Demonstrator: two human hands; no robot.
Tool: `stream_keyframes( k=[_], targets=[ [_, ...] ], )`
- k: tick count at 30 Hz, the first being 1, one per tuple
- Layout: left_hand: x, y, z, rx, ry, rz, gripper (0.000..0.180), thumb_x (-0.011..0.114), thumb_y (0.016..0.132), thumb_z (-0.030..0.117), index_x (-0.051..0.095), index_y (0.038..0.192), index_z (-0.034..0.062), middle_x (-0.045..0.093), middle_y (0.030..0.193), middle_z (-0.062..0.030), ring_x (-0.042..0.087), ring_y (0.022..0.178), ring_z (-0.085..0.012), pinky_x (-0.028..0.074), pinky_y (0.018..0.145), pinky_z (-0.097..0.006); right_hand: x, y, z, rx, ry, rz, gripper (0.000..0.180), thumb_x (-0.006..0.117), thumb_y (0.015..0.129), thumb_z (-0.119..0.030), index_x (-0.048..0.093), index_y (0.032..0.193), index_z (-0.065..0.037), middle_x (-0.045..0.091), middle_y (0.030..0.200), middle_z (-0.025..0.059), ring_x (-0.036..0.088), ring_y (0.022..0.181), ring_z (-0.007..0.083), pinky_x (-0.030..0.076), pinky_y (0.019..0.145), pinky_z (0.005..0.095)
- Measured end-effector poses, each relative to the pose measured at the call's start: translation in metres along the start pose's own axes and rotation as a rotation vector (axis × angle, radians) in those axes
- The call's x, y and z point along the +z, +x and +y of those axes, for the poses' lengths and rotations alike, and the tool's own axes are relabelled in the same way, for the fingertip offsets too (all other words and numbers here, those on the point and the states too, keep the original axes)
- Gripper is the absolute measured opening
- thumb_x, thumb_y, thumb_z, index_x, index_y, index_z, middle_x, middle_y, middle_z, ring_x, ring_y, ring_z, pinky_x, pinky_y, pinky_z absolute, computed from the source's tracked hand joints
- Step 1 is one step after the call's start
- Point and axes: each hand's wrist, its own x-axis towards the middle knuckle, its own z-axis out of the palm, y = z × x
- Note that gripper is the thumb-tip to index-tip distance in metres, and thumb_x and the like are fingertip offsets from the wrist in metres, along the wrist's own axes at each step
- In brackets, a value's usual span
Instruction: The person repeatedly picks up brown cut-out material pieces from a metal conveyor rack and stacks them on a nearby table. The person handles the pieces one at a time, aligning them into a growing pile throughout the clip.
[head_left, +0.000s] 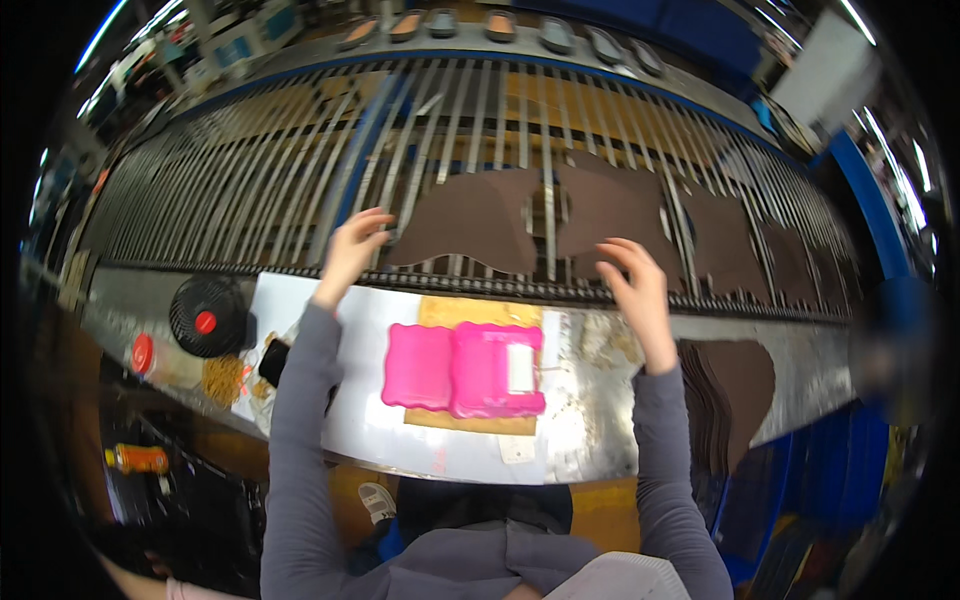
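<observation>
A dark brown flat cut piece lies on a conveyor of metal bars. At its left edge is my left hand, fingers apart and slightly bent, with nothing in them; whether it touches the piece I cannot tell. My right hand hovers at the near edge of a second brown piece, thumb spread from the fingers and nothing held. Farther right along the bars lie several more brown pieces. A stack of similar brown pieces rests on the metal table beside my right forearm.
Before me on the table, a pink plastic case sits over a yellowish board. To the left are a black fan and a red-lidded jar. Shoe-sole shapes line the far ledge. Blue crates stand lower right.
</observation>
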Motion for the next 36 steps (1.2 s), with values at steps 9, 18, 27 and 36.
stream_keyframes(
  k=[9, 18, 27, 36],
  targets=[
    [0.013, -0.203, 0.145, 0.29, -0.627, 0.064, 0.023, 0.063, 0.088, 0.007, 0.069, 0.108, -0.005, 0.069, 0.109, -0.0198, 0.065, 0.101, -0.0277, 0.049, 0.095, -0.04, -0.177, -0.251, 0.098, 0.927, -0.817, 0.638, 0.058, 0.074, 0.084, -0.031, 0.057, 0.127, 0.003, 0.057, 0.126, 0.0237, 0.053, 0.121, 0.0385, 0.043, 0.1, 0.0439],
    [0.09, -0.237, 0.247, 0.335, -0.337, -0.37, 0.016, 0.068, 0.078, -0.008, 0.074, 0.091, -0.0031, 0.073, 0.098, -0.0137, 0.069, 0.093, -0.0261, 0.053, 0.081, -0.033, -0.168, -0.264, 0.086, 0.983, -0.788, 0.729, 0.051, 0.077, 0.081, -0.027, 0.061, 0.122, -0.001, 0.063, 0.122, 0.0188, 0.061, 0.11, 0.0385, 0.049, 0.092, 0.0448],
    [0.066, -0.247, 0.246, 0.391, -0.244, -0.377, 0.026, 0.071, 0.077, -0.005, 0.077, 0.1, 0.0064, 0.063, 0.123, -0.0168, 0.062, 0.111, -0.0297, 0.049, 0.092, -0.037, -0.191, -0.221, 0.001, 0.377, -0.088, 0.785, 0.037, 0.058, 0.092, 0.005, 0.057, 0.129, -0.001, 0.065, 0.124, 0.0162, 0.066, 0.106, 0.0254, 0.051, 0.092, 0.0347],
    [-0.016, -0.153, 0.252, 0.384, -0.197, -0.307, 0.025, 0.075, 0.081, 0.007, 0.076, 0.105, 0.0026, 0.061, 0.131, -0.0125, 0.059, 0.115, -0.0191, 0.049, 0.091, -0.032, -0.121, -0.1, -0.132, -0.342, 0.656, 0.268, 0.043, 0.061, 0.088, 0.013, 0.053, 0.128, 0.0, 0.064, 0.111, 0.0158, 0.062, 0.099, 0.0194, 0.05, 0.085, 0.0282]
  ],
)
